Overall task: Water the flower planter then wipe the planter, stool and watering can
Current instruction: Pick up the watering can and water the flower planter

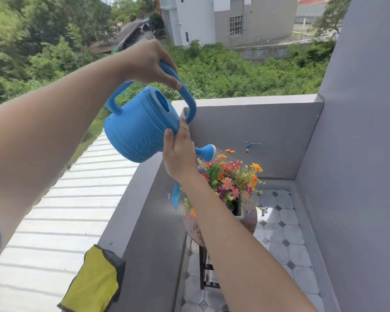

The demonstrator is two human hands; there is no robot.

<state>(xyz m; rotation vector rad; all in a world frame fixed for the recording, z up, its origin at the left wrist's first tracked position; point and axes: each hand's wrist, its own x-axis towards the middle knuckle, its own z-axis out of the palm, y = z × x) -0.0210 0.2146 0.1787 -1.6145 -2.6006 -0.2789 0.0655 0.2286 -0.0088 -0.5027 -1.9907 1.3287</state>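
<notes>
**Can tipped over flowers, both hands on it**

The blue watering can is held up in the air over the balcony corner, tilted spout-down. Its arched top handle is gripped by the left hand, fingers curled round it. The right hand is laid flat against the can's front side near the spout base, fingers straight, thumb spread on the body. The rose hangs just above the flowers, and faint thin streams are seen leaving it.

The flowers are set in a planter, of which only a dark opening and a pale rim are seen. The planter stands on a round stool with black legs, on the tiled floor. Much of the stool top and the planter's left side is blocked by the right forearm.

A yellow cloth with a grey edge is draped over the parapet, well apart from the can. A blue tap is fixed to the back wall behind the flowers. A white ribbed roof lies beyond the parapet.
</notes>
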